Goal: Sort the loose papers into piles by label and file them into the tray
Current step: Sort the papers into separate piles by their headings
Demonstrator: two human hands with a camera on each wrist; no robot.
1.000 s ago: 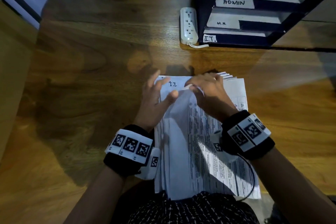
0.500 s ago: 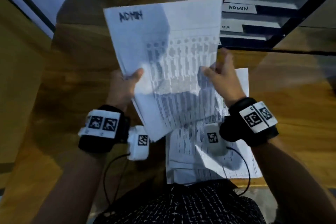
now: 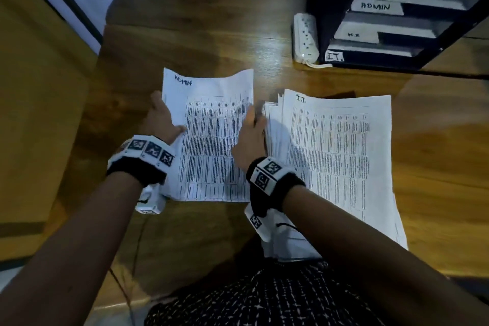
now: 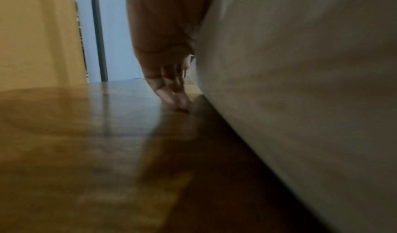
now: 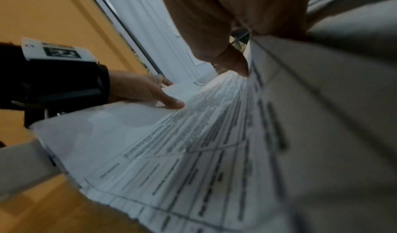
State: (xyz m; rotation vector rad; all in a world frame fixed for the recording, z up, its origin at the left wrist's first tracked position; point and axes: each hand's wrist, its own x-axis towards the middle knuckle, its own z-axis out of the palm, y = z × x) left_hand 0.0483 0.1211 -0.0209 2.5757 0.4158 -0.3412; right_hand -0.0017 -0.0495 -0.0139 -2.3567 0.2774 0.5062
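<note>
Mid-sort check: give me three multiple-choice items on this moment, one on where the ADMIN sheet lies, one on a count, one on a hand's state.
1. The ADMIN sheet lies:
A. in the tray
B. on the desk, left of the I.T. stack
C. on top of the I.T. stack

2. Labelled shelves visible on the file tray:
A. two
B. four
C. six

3. The left hand:
A. holds the sheet's left edge
B. rests on the power strip
C. hangs off the desk

Key: 1 B, a gap of wood separates the two papers; 2 B, tags read TASK LIST, ADMIN, H.R, I.T.; 3 A, thumb lies on the sheet, fingers beneath its edge.
</note>
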